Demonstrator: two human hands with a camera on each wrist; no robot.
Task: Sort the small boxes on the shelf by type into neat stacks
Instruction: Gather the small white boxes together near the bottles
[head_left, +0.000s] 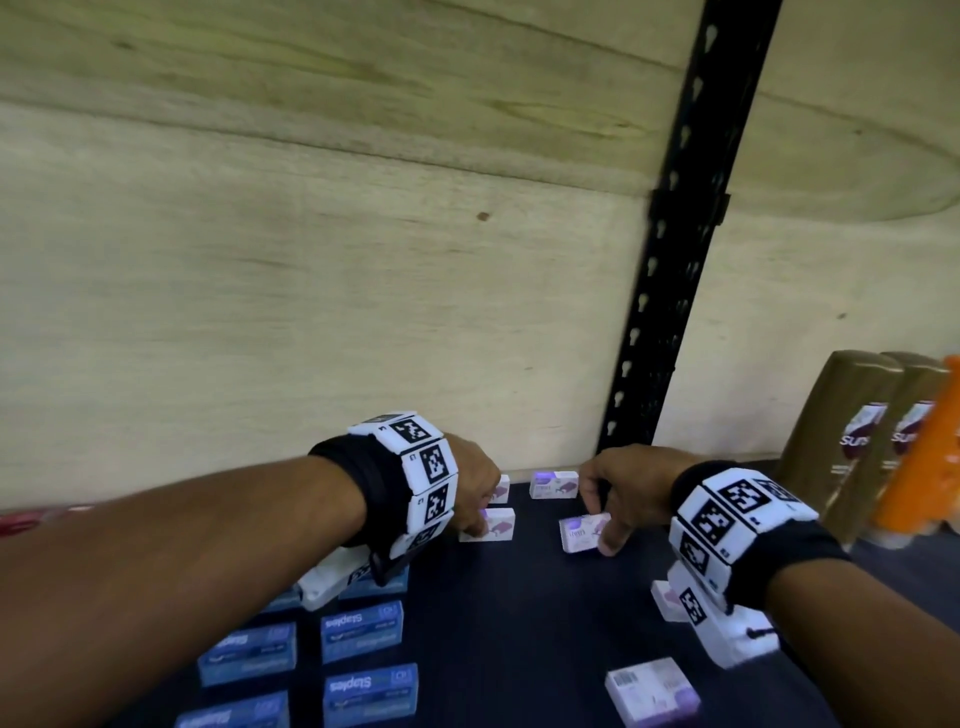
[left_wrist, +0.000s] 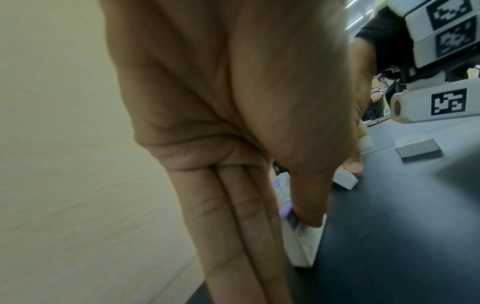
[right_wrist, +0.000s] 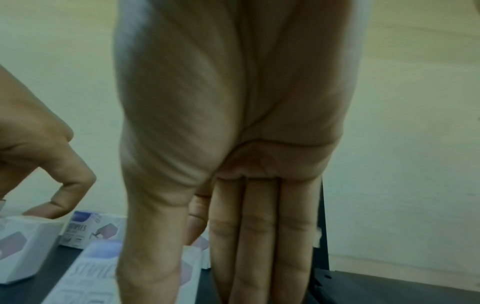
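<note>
Pale plywood back wall (head_left: 311, 234) with grain and knots; black slotted upright (head_left: 670, 249) at 1 o'clock; dark shelf (head_left: 519, 623) below; dim, even light.

L hand (head_left: 475, 486) grips a small box (head_left: 493, 525) on the shelf (head_left: 519, 623), thumb on box's near edge. Another box (head_left: 500, 491) directly behind that grip, partly hidden by the hand, close to back wall (head_left: 311, 312). R hand (head_left: 618, 493) pinches a box (head_left: 582, 532), thumb at its near-right corner, well right of L grip. Between the two grips and further back: one box (head_left: 553, 484) by the wall. Near side of L grip, under L forearm: group of staples boxes (head_left: 362, 630) in rows. Near side of R grip: one box (head_left: 667, 600) partly under R wrist, another (head_left: 652, 691) nearer still. Upright post (head_left: 670, 260) behind R grip. Bottles (head_left: 841, 441) far right of R grip, against wall.
</note>
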